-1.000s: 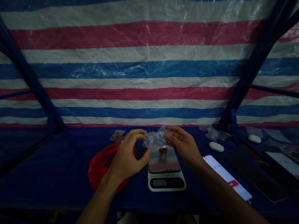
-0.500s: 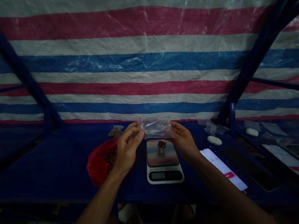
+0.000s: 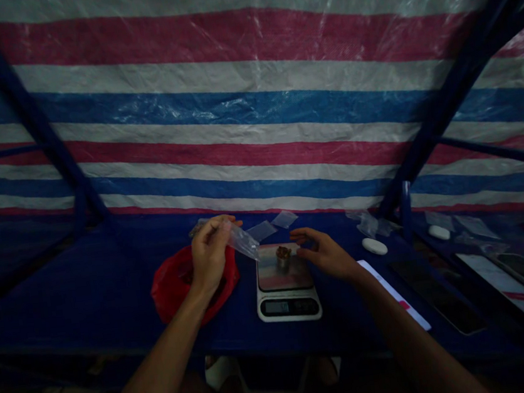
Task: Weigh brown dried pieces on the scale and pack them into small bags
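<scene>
My left hand (image 3: 210,253) pinches a clear plastic bag (image 3: 244,241), which slants down toward the scale. Beside the scale's right edge, my right hand (image 3: 321,249) has its fingers apart and holds nothing, close to a small metal cup (image 3: 283,262). Brown bits (image 3: 284,252) are heaped in that cup, which stands upright on the plate of the white digital scale (image 3: 289,312). The scale's display is lit, but its digits are too blurred to read surely. A red plastic bag (image 3: 171,289) lies open under my left wrist, its contents partly hidden.
Two flat clear bags (image 3: 262,230) lie behind the scale. To the right are a lit phone (image 3: 396,298), a white oval case (image 3: 374,246) and crumpled clear plastic (image 3: 368,222). Blue frame bars (image 3: 418,131) rise before a striped tarp (image 3: 253,115).
My right hand has let go of the clear bag and come down beside the cup. My left hand has moved slightly left, tilting the bag downward. Flat bags behind now show.
</scene>
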The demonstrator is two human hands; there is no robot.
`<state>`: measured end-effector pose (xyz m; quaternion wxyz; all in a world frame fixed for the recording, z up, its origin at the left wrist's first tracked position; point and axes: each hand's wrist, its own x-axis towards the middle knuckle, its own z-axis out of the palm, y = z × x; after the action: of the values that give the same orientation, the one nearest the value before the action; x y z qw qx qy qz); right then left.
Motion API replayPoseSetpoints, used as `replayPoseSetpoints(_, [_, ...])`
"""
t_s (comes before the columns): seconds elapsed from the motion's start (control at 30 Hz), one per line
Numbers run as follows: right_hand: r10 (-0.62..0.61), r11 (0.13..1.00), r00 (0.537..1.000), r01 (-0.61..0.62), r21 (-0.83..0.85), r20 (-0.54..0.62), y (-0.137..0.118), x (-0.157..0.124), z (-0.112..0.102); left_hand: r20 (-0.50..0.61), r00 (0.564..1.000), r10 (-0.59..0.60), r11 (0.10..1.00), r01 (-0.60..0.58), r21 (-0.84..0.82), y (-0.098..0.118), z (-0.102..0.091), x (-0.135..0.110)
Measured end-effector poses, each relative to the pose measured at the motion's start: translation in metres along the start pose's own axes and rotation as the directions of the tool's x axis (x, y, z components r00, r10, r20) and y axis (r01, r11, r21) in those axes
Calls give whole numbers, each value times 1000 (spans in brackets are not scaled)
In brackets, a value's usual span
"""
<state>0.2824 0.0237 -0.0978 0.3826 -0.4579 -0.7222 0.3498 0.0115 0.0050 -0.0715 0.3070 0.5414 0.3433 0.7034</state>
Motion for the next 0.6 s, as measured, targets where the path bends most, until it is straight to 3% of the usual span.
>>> replayPoseSetpoints(0.07, [-5,1000,999,6,-26,31,-1,-3,0,56,998,10,988,-18,152,-5,0,1])
replayPoseSetpoints(0.13, [-6,999,999,7,-31,48,-3,-4,2,161,985,63,929,-116,350,-5,-2,3])
replayPoseSetpoints(0.23, [12,1000,996,-12,2,86,-5,-2,8,402,915,29,773,-275,571,-3,-3,6])
replayPoseSetpoints(0.3, [14,999,995,-17,34,100,-6,-1,12,523,851,-56,716,-331,615,-4,0,6])
replayPoseSetpoints(0.4, [4,998,995,-10,64,98,-8,-1,15,612,773,-167,702,-342,624,-12,7,0])
replayPoseSetpoints(0.6, [-25,998,996,21,51,86,-11,-1,15,638,715,-286,732,-266,627,-30,9,-8])
